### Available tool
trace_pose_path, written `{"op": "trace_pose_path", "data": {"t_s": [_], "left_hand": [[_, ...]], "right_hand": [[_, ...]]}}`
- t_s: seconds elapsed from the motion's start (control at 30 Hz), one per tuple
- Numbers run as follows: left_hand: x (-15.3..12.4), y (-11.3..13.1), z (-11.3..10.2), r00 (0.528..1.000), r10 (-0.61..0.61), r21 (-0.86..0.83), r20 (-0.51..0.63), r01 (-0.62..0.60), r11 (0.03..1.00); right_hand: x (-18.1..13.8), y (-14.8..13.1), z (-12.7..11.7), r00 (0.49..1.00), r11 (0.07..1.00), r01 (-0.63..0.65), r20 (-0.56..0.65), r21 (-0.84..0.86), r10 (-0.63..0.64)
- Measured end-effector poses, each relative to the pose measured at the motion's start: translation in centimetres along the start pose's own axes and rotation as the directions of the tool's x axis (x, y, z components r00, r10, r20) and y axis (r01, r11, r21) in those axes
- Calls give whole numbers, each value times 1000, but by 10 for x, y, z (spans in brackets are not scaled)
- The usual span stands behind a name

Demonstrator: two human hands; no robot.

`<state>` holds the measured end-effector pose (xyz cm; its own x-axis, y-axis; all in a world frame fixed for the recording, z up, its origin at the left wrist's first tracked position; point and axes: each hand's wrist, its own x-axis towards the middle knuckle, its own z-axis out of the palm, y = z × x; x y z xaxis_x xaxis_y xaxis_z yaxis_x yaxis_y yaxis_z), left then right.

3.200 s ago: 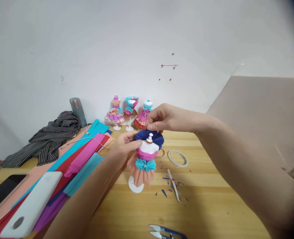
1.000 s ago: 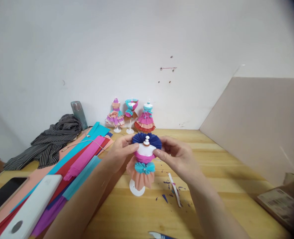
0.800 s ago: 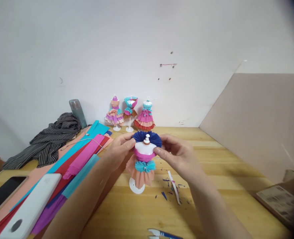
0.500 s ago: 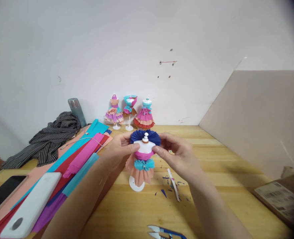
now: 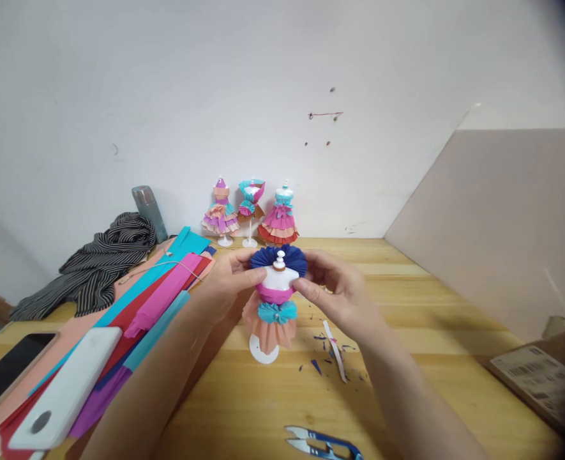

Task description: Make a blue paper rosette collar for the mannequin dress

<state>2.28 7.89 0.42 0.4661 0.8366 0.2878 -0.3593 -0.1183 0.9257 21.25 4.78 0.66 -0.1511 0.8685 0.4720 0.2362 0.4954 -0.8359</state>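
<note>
In the middle of the light wooden table [image 5: 416,284], well apart from its back edge, is a small white dress form [image 5: 277,278] with pink band [image 5: 275,294], turquoise paper bow [image 5: 277,312] and pleated peach skirt [image 5: 270,335]. Left hand [image 5: 232,281] and right hand [image 5: 339,291] hold it at the shoulders, thumbs in front, fingers bent behind the round, pleated dark-blue collar [image 5: 292,260]. The right hand, a few seconds ago above this collar, has come down beside it; I judge the collar is now steadied from both sides. Blue-handled metal snips [image 5: 327,439] lie in front; coloured paper sheets [image 5: 155,303] lie toward the left edge.
</note>
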Motion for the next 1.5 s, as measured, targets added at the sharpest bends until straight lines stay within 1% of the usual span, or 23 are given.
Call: {"op": "trace_pose_path", "data": {"t_s": [0.07,0.17,0.37,0.47,0.57,0.67,0.77,0.9,1.03,1.13,1.2,1.27,1.33,1.43,1.5], "left_hand": [[0,-1,0,1000,4,-8,1,-4,1000],[1,-3,0,1000,11,-22,16,-10,1000],[2,-9,4,998,-20,-103,52,25,994],[2,-9,5,998,-26,-106,55,32,994],[2,-7,5,999,-11,-70,38,13,997],[1,-6,4,999,34,-10,8,-34,999],[1,-5,2,998,67,49,12,-67,997],[-1,-1,-1,998,45,76,33,-47,996],[-2,7,-5,1000,18,106,9,-19,994],[-3,11,-11,1000,13,153,14,-15,988],[-3,13,-14,1000,10,192,16,-12,981],[-3,14,-15,1000,10,224,-6,-8,974],[-3,14,-15,999,9,246,-54,5,969],[-3,12,-12,992,7,248,-124,24,968],[-3,11,-9,990,9,234,-140,24,972]], "right_hand": [[2,2,0,999,997,-38,24,67,36],[3,5,1,998,990,-65,16,122,63],[1,5,1,998,999,-28,-56,38,30],[0,3,0,998,1000,3,-56,27,-2],[0,3,-1,999,1000,17,-45,14,-16],[0,4,-2,998,999,45,-54,-8,-46],[-1,5,-3,996,997,70,-49,-38,-72],[-1,4,-3,999,997,36,-31,-67,-38],[0,5,-4,1000,996,-10,-18,-87,8],[1,6,-5,1000,994,-11,-21,-108,9],[1,6,-5,1000,996,1,-16,-89,-2],[1,5,-5,1000,999,17,-12,-46,-18],[1,4,-4,999,999,29,-17,-12,-29],[1,5,-3,999,999,43,-33,3,-43],[0,6,-3,997,998,58,-49,4,-58]]}}
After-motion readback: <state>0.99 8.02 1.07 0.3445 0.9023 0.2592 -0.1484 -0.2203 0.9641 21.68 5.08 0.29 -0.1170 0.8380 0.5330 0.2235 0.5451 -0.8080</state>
